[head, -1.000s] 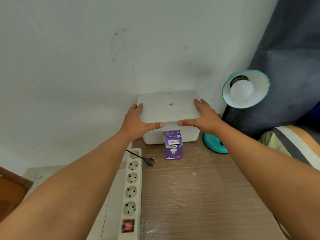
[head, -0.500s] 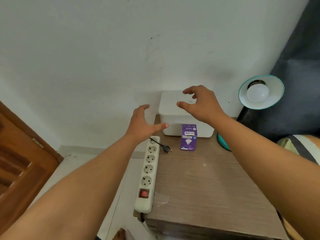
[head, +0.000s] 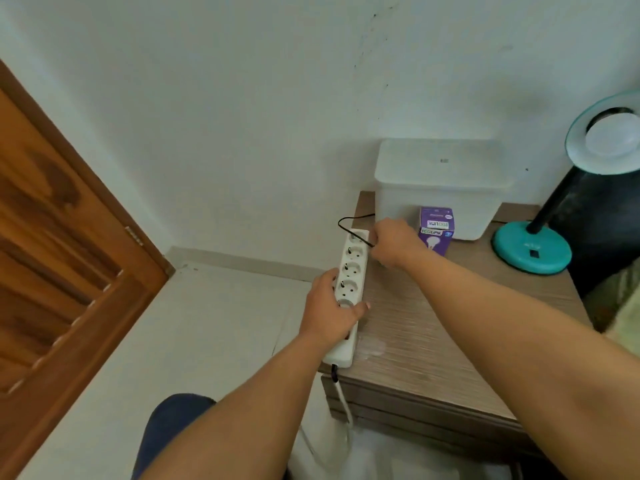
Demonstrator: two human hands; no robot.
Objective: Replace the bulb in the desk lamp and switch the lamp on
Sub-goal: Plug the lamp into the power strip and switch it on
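A teal desk lamp (head: 531,247) stands at the table's far right, its shade (head: 604,133) tilted toward me with a white bulb (head: 613,140) in it. A purple bulb box (head: 435,233) stands in front of a white lidded bin (head: 440,188). A white power strip (head: 349,282) lies along the table's left edge. My left hand (head: 332,310) grips the strip near its middle. My right hand (head: 394,242) is closed on the lamp's black plug beside the strip's far end; the black cord (head: 346,223) loops out from it. The plug itself is hidden in my fingers.
The wooden table (head: 450,341) stands in a corner against a white wall. A brown wooden door (head: 59,254) is at the left, pale floor below. The strip's white cable (head: 343,400) hangs off the front edge. Dark fabric lies at far right.
Both hands left the white bin. My left hand dropped onto the power strip and gripped it; my right hand came down and took the black plug. My view shifted left.
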